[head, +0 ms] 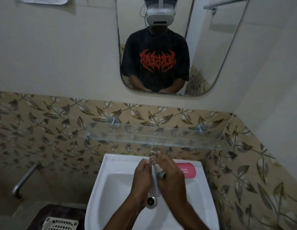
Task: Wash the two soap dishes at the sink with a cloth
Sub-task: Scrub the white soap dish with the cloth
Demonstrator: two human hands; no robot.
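Observation:
Over the white sink [111,185] my two hands are pressed close together. My left hand [142,178] grips a pale soap dish [154,183] held on edge above the drain [151,201]; most of the dish is hidden between my palms. My right hand [171,180] is closed on a grey striped cloth [158,170] that lies against the dish, one end of it sticking up past my fingertips. A pink soap dish [188,170] with small holes lies flat on the sink's back right rim, just right of my right hand.
A glass shelf [161,138] juts out from the leaf-patterned tiles just above the sink. A mirror [210,47] hangs higher up. A metal pipe [25,178] projects from the left wall. A white slotted basket [59,224] stands at the lower left.

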